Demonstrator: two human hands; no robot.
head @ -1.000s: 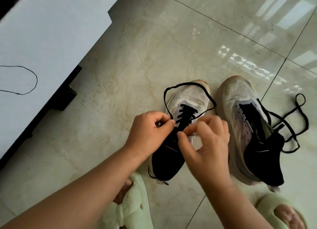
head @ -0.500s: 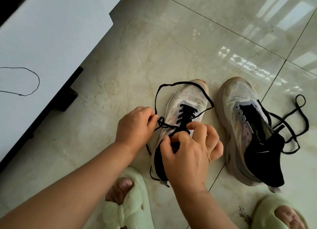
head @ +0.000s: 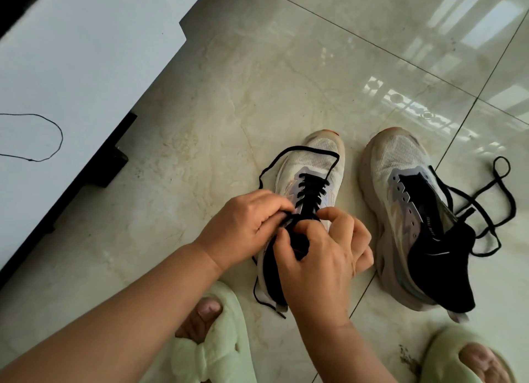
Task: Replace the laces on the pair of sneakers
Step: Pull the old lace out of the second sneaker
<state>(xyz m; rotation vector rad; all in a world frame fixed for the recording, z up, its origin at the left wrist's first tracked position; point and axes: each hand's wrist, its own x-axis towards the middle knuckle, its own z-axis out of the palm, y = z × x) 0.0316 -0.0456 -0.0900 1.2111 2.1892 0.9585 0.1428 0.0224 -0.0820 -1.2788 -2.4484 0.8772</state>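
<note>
**Lace ends could slip or snag at the top eyelets**

Far left, a thin black cord [head: 43, 137] lies looped on the white bench [head: 86, 67]; I judge it no threat, well apart from the work. On the floor [head: 200, 110], my left hand [head: 243, 228] has its fingers [head: 279, 208] curled and pinched on the black lace [head: 310, 193] at the upper eyelets of the left sneaker [head: 315, 165]. My right hand [head: 323, 253] sits just beside it, thumb and forefinger clamped on the same lace over the tongue. A long slack loop drapes across the toe, and a loose tail trails by the heel near my green slipper [head: 217, 339]. I reckon a hard tug could drag that loop tight unevenly, or my foot could pin the tail. Further right, the right sneaker [head: 406, 216] stands unlaced, its loose lace [head: 486, 208] tangled beside it; that may knot when lifted.
</note>
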